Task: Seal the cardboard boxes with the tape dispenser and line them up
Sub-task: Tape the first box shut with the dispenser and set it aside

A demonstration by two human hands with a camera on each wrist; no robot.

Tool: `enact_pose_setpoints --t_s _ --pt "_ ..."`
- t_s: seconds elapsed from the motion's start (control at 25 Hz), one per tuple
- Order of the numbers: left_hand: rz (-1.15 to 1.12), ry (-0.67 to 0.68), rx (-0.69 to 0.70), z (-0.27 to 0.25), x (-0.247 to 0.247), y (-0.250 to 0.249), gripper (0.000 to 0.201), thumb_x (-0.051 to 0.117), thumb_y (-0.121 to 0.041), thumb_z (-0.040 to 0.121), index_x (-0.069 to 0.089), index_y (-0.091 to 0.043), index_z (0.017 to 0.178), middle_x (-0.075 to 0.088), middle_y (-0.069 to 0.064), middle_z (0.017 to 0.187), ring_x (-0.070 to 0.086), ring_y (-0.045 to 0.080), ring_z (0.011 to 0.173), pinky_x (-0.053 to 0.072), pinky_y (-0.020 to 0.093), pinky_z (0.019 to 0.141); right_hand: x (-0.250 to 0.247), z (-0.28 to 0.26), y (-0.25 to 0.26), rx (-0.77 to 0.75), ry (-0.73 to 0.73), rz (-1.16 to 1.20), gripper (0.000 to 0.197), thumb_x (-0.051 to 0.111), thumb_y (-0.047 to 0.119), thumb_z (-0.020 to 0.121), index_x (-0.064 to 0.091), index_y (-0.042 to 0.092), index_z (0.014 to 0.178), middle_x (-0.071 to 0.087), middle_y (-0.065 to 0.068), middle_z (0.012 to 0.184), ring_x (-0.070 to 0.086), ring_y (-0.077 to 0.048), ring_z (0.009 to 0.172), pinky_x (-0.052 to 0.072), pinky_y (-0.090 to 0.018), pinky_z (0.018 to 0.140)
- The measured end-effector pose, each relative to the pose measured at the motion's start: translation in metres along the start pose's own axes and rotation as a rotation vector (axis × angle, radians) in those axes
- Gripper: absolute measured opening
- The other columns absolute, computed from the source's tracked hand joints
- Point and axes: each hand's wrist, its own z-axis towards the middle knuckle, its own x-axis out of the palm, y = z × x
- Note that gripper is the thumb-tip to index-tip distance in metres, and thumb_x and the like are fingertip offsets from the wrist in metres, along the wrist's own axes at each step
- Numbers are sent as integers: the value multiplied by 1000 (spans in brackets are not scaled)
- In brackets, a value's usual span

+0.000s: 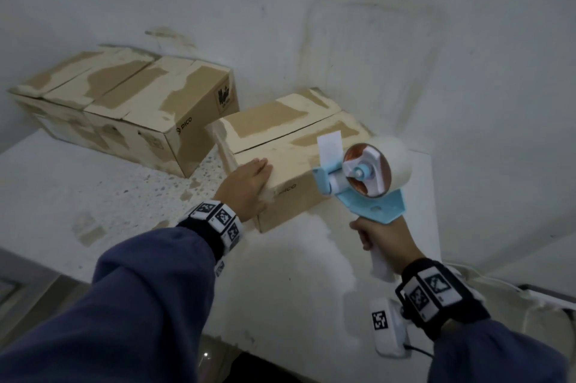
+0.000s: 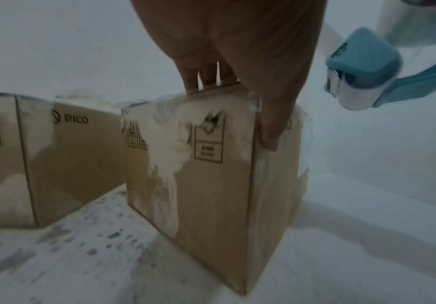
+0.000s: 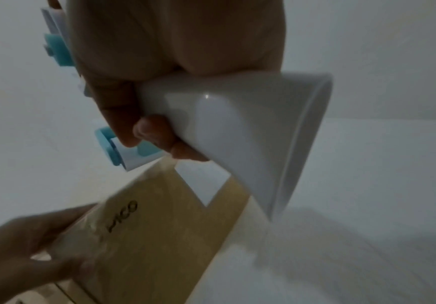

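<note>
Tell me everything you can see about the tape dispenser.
The tape dispenser is a pistol-shaped plastic tool: light blue frame, white grip and hub, loaded with a whitish tape roll. A loose tape end stands up at its front. The right hand holds it by the grip, tilted, above the table, nose at the top edge of the near cardboard box; contact is unclear.

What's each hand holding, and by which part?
Right hand grips the tape dispenser by its white handle. Left hand steadies the near cardboard box at its top corner, fingers flat.
</note>
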Motion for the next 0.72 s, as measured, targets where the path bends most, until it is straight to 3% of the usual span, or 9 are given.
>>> enact_pose_setpoints --t_s 0.08,0.16,0.28,0.36,0.48,0.6,0.72 --pt "12 -33 -57 -2 -10 9 78 72 -19 76 31 -14 142 35 11 140 37 29 127 37 35 102 3 6 14 -41 -16 11 29 58 -13 75 44 8 60 43 2 39 38 -10 35 31 -20 38" --pt "78 15 -94 -3 -20 16 78 73 -22 73 31 -21 139 37 8 131 39 27 120 40 36 95 8 13 23 -62 -21 14 24 58 -12 75 47 6 65 44 1 40 39 -10 36 31 -19 37" --pt "150 107 -91 4 -36 19 93 71 -53 66 24 -26 142 33 7 135 34 28 126 35 42 103 16 24 34 -72 -40 34 23 60 -11 74 48 5 63 45 0 40 39 -13 37 31 -20 37" --pt "209 144 -18 16 -38 10 98 57 -67 74 11 -24 149 19 12 152 21 30 140 21 47 114 21 31 43 -81 -50 19 24 61 -10 73 48 6 62 46 0 41 40 -14 38 32 -21 38" --pt "332 253 185 31 -33 -5 78 37 -50 94 -7 -20 151 -10 9 159 -4 29 147 8 49 117 23 40 61 -95 -79 25 22 60 -9 74 50 6 63 46 -2 43 40 -13 37 33 -21 38" --pt "263 385 289 29 -39 0 73 44 -30 97 -5 -21 151 -9 7 160 -2 26 148 12 43 118 21 49 73 -104 -104 15 19 61 -9 74 51 5 65 46 -5 46 40 -14 39 33 -23 39" --pt "213 489 332 34 -69 10 71 56 -30 90 19 -27 150 10 -2 160 17 19 146 24 35 116 18 61 80 -92 -141 39 21 61 -9 74 50 5 62 45 -6 46 39 -16 39 32 -24 38"
